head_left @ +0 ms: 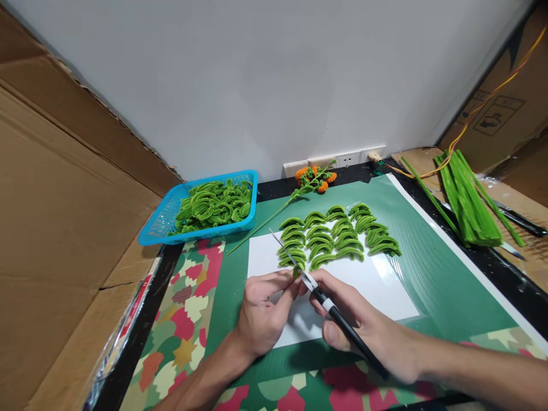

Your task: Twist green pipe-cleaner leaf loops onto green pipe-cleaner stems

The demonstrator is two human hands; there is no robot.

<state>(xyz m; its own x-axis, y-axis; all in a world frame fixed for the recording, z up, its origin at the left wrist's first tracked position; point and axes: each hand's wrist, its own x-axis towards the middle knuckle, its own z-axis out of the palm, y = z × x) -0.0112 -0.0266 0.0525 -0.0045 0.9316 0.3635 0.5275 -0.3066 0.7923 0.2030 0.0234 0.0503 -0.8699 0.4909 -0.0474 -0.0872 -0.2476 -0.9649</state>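
Observation:
My left hand point(263, 311) is closed in a pinch on a small green pipe-cleaner piece point(297, 270) just above its fingertips. My right hand point(363, 328) grips a black-handled tool with a thin metal rod point(295, 262), whose tip points up and left over the white sheet point(377, 285). The rod passes right by the green piece. Several curved green pipe-cleaner leaves point(338, 234) lie in rows on the white sheet and green mat, just beyond my hands.
A blue basket point(169, 214) full of green curved pieces stands at the back left. An orange-flowered stem point(312, 180) lies by the wall sockets. A bundle of straight green pipe cleaners point(468, 202) lies at right. Cardboard walls stand on both sides.

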